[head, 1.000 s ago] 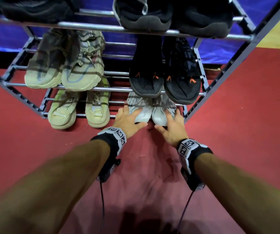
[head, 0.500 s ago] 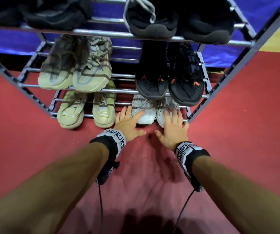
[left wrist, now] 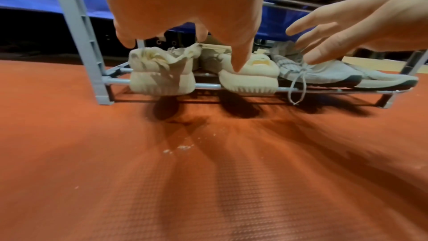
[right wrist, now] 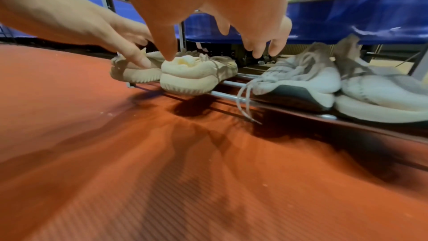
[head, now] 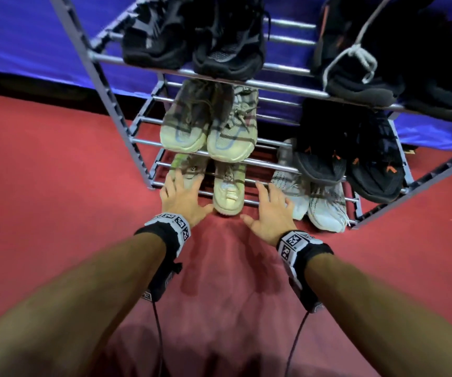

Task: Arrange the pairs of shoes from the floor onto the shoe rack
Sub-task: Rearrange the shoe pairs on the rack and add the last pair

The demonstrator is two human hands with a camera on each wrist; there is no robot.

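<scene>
A grey metal shoe rack [head: 105, 104] stands on the red floor. On its bottom shelf sit a cream pair and a white pair [head: 325, 206]. My left hand [head: 189, 194] is spread over the left cream shoe [left wrist: 162, 78], thumb beside the heel of the right cream shoe [head: 228, 191]. My right hand [head: 263, 208] is spread too, holding nothing, low in front of the shelf between that shoe and the white pair. In the right wrist view its thumb points at the cream heel [right wrist: 185, 72], with the white shoes [right wrist: 301, 83] to the right.
The middle shelf holds a beige pair [head: 208, 131] and a black pair with orange marks [head: 355, 161]. Black pairs [head: 192, 42] fill the top shelf. A blue cloth [head: 28, 36] hangs behind. Red mat [head: 56, 200] stretches in front of the rack.
Both hands have left the white pair and moved left to the cream pair. The head view has swung left and closer.
</scene>
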